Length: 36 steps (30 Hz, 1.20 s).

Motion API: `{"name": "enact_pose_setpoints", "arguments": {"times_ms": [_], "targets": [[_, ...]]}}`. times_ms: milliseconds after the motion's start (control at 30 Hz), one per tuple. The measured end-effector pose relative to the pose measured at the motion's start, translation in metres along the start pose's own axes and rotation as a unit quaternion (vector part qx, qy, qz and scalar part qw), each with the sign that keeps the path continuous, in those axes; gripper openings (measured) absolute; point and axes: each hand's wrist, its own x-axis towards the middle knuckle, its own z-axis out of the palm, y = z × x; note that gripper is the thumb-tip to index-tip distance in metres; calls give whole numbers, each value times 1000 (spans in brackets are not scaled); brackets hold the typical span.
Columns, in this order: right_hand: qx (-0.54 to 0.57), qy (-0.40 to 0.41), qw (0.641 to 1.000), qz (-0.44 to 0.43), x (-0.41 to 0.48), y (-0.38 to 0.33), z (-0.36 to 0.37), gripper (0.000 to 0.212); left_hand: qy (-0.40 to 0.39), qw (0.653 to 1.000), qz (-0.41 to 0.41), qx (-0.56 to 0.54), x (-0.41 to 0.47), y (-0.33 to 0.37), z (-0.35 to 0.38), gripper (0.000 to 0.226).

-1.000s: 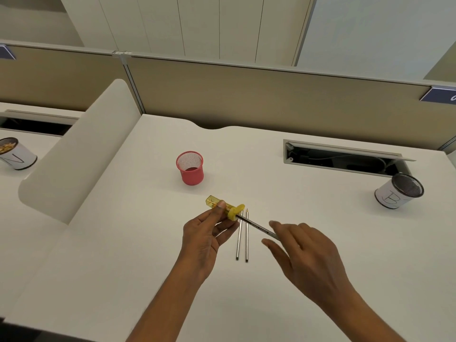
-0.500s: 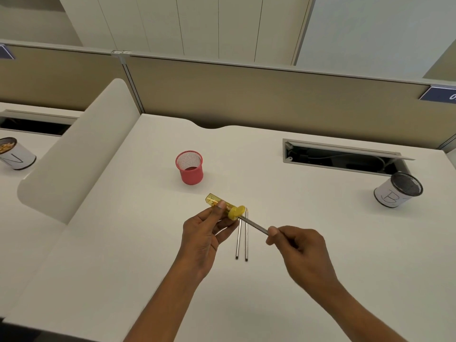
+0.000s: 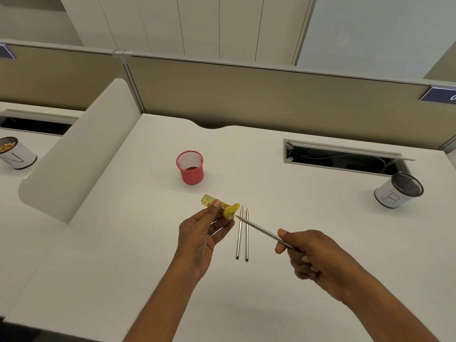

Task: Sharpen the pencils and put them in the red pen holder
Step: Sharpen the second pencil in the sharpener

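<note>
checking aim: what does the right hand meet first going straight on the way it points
Likely the sharpener in the left hand: the pencil the right hand holds points at its yellow end, though depth is unclear.

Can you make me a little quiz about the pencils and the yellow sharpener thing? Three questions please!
1. True or false: pencils already stand in the red pen holder.
2. How many pencils lie flat on the desk?
3. The right hand pinches: A the yellow sharpener, B a pencil, C nothing.

Key: 1 false, it looks empty. 2 two, side by side. 3 B; the left hand holds the sharpener.
</note>
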Motion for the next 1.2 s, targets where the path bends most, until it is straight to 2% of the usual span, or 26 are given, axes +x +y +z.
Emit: {"name": "enact_pose_setpoints", "arguments": {"times_ms": [367,633,967,1200], "targets": [[-18,14,998,-57,0,13,-9,39,15,1000,-13,-16,-1,0,1,25],[10,54,995,-86,16,29,-8,23,17,999,-26,-23,-4,0,1,21],[79,162,981,-79,61,44,5,5,20,999,-36,-25,-6,-2,0,22],[119,232,961,-93,94,50,20,3,20,999,-42,-25,-6,-3,-3,23]]}}
